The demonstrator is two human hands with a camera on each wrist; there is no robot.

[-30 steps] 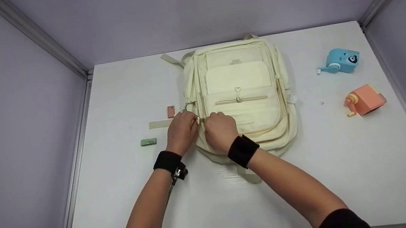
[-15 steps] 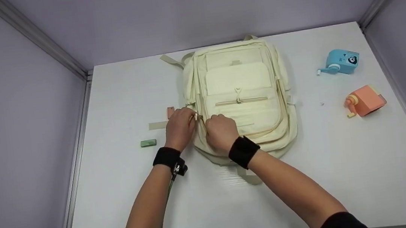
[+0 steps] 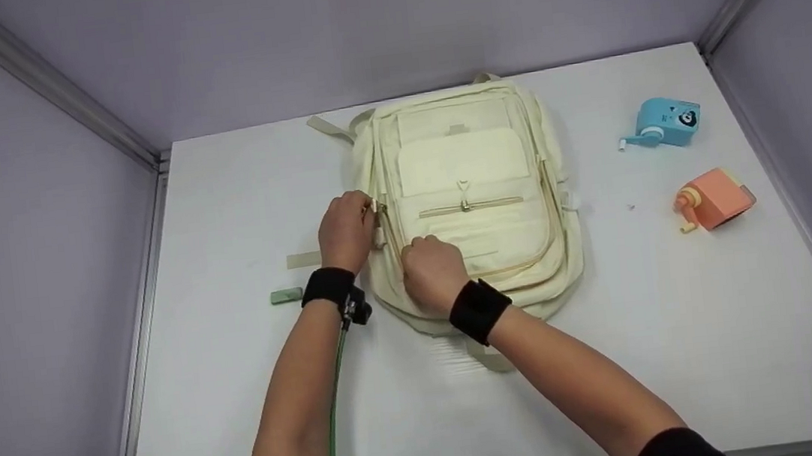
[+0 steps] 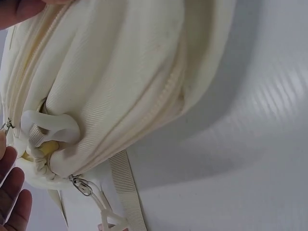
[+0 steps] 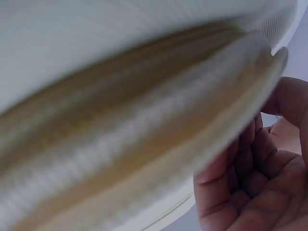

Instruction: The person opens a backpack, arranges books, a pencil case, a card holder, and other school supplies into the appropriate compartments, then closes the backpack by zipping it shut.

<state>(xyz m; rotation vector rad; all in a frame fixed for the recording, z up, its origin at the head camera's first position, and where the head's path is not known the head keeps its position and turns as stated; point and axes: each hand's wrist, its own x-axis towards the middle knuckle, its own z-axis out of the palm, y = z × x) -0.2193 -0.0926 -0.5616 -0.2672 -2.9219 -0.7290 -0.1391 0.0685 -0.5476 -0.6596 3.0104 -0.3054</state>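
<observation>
A cream backpack (image 3: 463,158) lies front up on the table. My left hand (image 3: 346,233) is at its left side, pinching a zipper pull (image 3: 380,206). In the left wrist view the metal zipper slider (image 4: 8,125) shows just above the fingertips, beside a white plastic clip (image 4: 50,127). Lower on the same side, my right hand (image 3: 435,274) grips the edge of the bag's fabric between thumb and curled fingers. The right wrist view has this fabric edge (image 5: 281,62) close to the camera, with a zipper opening running along it.
A small green block (image 3: 286,296) and a strap end (image 3: 302,260) lie left of the bag. To the right stand a blue crank pencil sharpener (image 3: 669,122) and an orange one (image 3: 716,199). Panels (image 3: 415,23) enclose the table's back and sides.
My left hand has moved up along the bag's left side with the zipper pull, and now hides the small pink block. My right hand keeps its hold lower down. The head view has shifted slightly.
</observation>
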